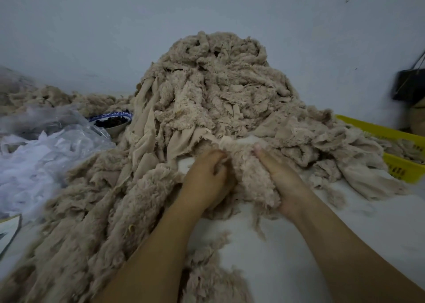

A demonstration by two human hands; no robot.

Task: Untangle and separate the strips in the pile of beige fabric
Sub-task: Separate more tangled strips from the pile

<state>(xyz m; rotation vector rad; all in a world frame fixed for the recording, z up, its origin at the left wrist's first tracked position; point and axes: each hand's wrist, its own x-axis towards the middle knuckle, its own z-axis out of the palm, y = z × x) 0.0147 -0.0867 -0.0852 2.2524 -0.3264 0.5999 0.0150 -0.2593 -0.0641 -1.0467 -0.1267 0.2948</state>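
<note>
Bowl [112, 116] left, yellow basket [377, 130] right, pile [218, 84] ahead.
Left grip [207, 176] and right grip [281, 178] clutch a fluffy strip [250, 178] running toward it.

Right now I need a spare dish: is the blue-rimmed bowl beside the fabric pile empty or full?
Not empty. The blue-rimmed bowl holds a heap of small dark pieces, about level with its rim; what they are, I cannot tell.
</note>
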